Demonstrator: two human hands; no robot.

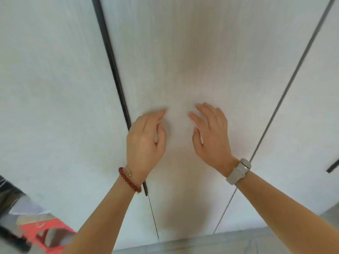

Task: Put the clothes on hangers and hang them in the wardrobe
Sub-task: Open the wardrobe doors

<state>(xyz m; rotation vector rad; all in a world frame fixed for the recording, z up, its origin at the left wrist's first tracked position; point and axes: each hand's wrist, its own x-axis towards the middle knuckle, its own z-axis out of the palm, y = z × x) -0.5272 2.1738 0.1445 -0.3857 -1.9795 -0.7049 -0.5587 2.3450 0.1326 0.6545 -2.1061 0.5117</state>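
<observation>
While both arms reach forward, the left hand (145, 142) and the right hand (211, 132) are raised side by side against the middle panel of the pale wardrobe door (183, 61), fingers loosely extended and holding nothing — whether the fingertips actually touch the panel cannot be told. The left hand sits just beside the dark gap (111, 66) along the door's left edge. A red bead bracelet (129, 180) circles the left wrist, a grey watch (239, 170) the right. No clothes or hangers are in view — a red stool (45, 233) stands at the lower left corner.
</observation>
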